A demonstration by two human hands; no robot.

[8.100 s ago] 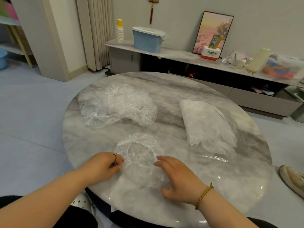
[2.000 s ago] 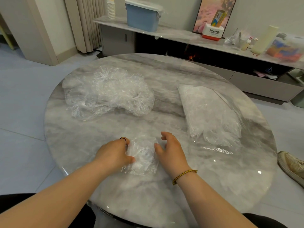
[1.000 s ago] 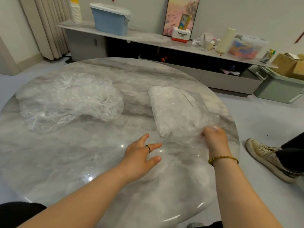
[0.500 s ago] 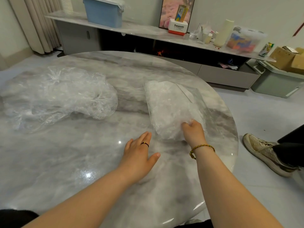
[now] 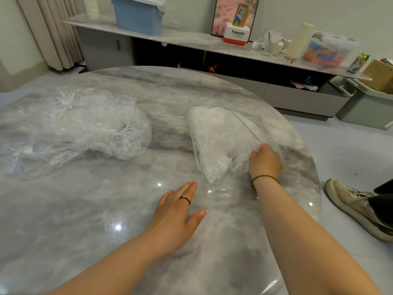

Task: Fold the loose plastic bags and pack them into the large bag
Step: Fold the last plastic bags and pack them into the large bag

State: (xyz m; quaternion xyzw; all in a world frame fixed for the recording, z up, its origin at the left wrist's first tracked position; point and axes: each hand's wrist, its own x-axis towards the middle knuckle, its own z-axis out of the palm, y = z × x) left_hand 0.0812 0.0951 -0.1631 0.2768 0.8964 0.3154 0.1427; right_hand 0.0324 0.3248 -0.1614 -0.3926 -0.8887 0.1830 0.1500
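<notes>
So it looks like the packing step right now. Right hand (image 5: 264,161) is clenched in crinkly film at the near end of the large bag (image 5: 219,133), probably stuffing a folded one in, though I can't tell what's actually in the fist. Left hand (image 5: 176,211) lies flat and relaxed on the glossy marble desk (image 5: 85,209). The loose bags (image 5: 78,126) are heaped well off to the left, thin, clear and puffy. Next move I'd guess: let go, then grab one from that heap.

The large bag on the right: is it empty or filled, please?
Partly filled: the large bag bulges with whitish crumpled plastic; its near end lies flat.
</notes>
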